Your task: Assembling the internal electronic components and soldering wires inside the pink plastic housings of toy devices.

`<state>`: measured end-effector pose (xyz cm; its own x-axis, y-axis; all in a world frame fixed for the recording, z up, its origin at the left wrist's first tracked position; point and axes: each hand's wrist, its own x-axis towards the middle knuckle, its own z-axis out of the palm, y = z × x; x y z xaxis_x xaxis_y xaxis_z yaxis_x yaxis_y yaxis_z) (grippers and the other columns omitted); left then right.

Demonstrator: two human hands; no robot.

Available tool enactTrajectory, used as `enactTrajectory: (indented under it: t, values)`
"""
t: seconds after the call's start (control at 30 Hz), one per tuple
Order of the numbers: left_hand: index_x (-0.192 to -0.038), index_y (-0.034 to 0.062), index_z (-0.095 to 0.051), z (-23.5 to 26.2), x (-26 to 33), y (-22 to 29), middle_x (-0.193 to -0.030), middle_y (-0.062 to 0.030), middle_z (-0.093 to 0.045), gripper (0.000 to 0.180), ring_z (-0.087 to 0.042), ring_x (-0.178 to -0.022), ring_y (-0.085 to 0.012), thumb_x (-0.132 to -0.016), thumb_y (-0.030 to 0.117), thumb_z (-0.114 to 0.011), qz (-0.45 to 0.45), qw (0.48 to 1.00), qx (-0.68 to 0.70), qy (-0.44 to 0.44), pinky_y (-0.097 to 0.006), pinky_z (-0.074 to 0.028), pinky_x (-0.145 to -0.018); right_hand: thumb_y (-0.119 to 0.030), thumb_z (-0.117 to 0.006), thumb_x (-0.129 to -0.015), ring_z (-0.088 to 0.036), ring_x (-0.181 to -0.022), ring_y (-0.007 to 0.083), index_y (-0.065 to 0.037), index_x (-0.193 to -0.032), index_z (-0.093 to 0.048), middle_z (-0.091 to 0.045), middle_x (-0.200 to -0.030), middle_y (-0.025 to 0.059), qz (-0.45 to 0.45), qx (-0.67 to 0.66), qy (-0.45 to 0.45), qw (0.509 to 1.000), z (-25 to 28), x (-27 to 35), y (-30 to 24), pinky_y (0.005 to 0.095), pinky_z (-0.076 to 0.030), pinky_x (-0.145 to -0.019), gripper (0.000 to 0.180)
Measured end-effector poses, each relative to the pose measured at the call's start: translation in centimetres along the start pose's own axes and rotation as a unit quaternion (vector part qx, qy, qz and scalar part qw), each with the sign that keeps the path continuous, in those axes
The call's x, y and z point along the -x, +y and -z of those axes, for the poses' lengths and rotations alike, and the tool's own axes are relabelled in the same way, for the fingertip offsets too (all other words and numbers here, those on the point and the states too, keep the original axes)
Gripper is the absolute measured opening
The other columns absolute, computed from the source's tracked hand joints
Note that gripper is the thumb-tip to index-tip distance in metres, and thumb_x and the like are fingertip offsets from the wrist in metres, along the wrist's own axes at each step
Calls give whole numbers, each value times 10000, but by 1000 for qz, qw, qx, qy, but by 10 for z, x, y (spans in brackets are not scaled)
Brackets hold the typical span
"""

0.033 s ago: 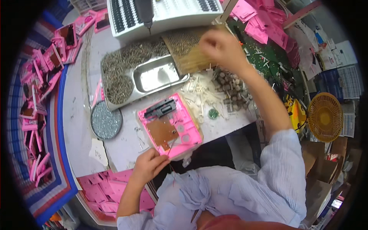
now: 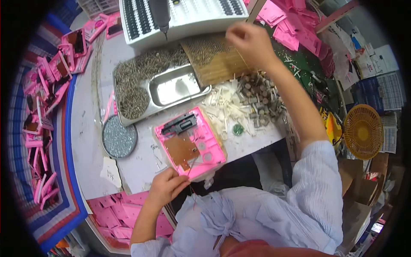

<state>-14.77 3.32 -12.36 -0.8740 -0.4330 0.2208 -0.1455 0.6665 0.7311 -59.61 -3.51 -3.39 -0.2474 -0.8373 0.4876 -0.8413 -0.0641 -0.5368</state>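
Observation:
A pink plastic casing [image 2: 195, 171] lies on the table in front of me, with a brown circuit board [image 2: 180, 150] and a black part [image 2: 180, 123] in it. At its near left corner my left hand [image 2: 165, 186] is closed, thumb and finger pinching thin wires [image 2: 194, 198] that dangle below. My right hand [image 2: 252, 45] is raised over the far right, above a wooden board [image 2: 222, 68] strewn with screws. Its fingers are curled together; whatever they hold, if anything, is hidden. Beside the board, a metal tray [image 2: 159, 104] holds heaps of small screws.
A dark electric screwdriver [image 2: 159, 15] hangs before a white rack [image 2: 192, 23]. A round dish [image 2: 119, 137] of small metal bits stands at left. White plastic pieces [image 2: 220, 103] and small motors [image 2: 261, 98] lie right of the casing. Pink casings [image 2: 45, 103] pile up along the left.
My right hand has moved slightly away from me, uncovering more of the wooden board. My left hand and the casing have stayed in place.

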Motion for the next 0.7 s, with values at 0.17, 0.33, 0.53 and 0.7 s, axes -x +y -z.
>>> enactTrajectory:
  t: [0.17, 0.33, 0.53, 0.7]
  values:
    - [-918, 53, -734, 1, -8, -1, -763, -84, -574, 212, -605, -642, -239, -769, 110, -873, 13, 999, 27, -21, -360, -505, -571, -200, -737, -823, -631, -1049, 356, -87, -973, -771, -707, -1029, 149, 102, 157, 82, 979, -20, -131, 82, 444, -529, -902, 191]
    - [-920, 69, -744, -1, 3, 2, -764, -65, -567, 234, -592, -656, -220, -744, 118, -890, 44, 999, 30, 7, -342, -486, -573, -142, -703, -839, -613, -1034, 370, -71, -911, -736, -673, -1008, 154, 171, 230, 148, 947, -59, -168, 79, 470, -522, -891, 106]
    - [-908, 46, -730, -1, -3, 3, -772, -78, -559, 199, -590, -650, -231, -776, 106, -867, 39, 999, 36, 4, -351, -499, -583, -112, -698, -859, -605, -1018, 384, -6, -914, -694, -655, -1005, 184, 181, 188, 101, 960, -41, -189, 99, 463, -522, -881, 120]
    - [-916, 76, -737, -8, 4, -4, -774, -71, -559, 224, -586, -691, -231, -750, 121, -881, 51, 998, 38, 22, -352, -486, -604, -128, -715, -882, -648, -951, 346, 19, -1073, -689, -685, -1063, 164, 69, -107, 163, 978, -3, -147, 25, 443, -531, -861, 243]
